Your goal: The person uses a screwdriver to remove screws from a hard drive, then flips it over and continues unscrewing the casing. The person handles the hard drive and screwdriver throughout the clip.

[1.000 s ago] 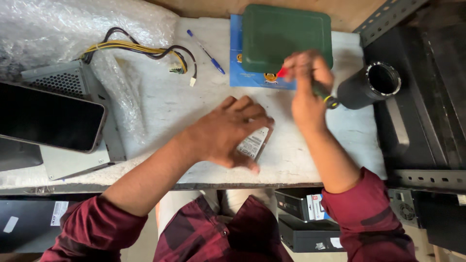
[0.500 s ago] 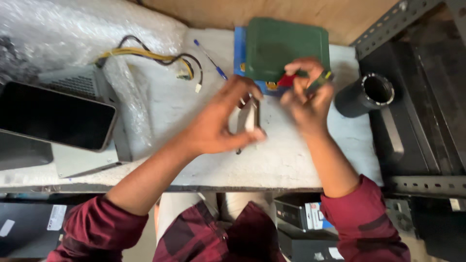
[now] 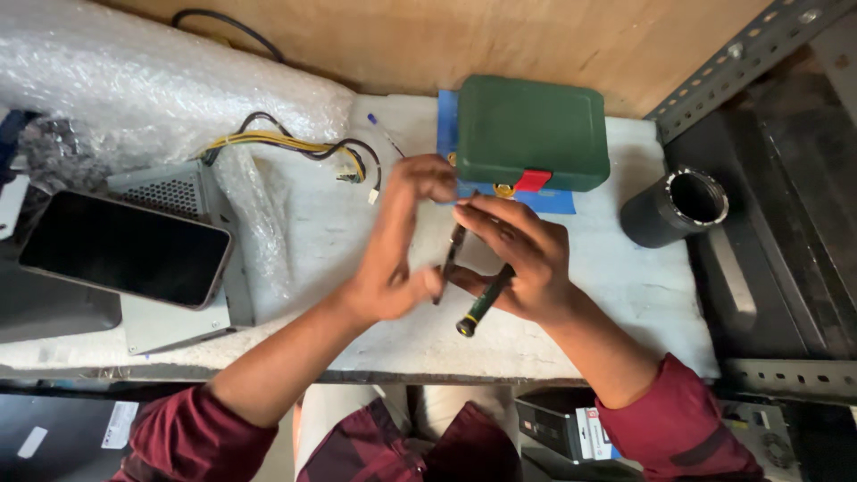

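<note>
Above the white surface (image 3: 295, 241), a thin dark flat part (image 3: 451, 259) is pinched edge-on by the left hand (image 3: 393, 259) fingers; a green-handled screwdriver (image 3: 483, 303) is gripped by the right hand (image 3: 522, 263), just before the green case (image 3: 531, 134)

On the white surface (image 3: 616, 295) stand one dark green rectangular plastic case (image 3: 531, 134) with a red latch, one black cylindrical tube (image 3: 671, 209), one black-screened smartphone (image 3: 125, 250), one grey perforated metal box (image 3: 170, 192), one bundle of yellow and black wires (image 3: 286, 147), one blue pen (image 3: 386, 134) and one sheet of clear bubble wrap (image 3: 152, 89). One green-handled screwdriver (image 3: 484, 303) and one thin dark flat part (image 3: 451, 259) sit between two hands.
</note>
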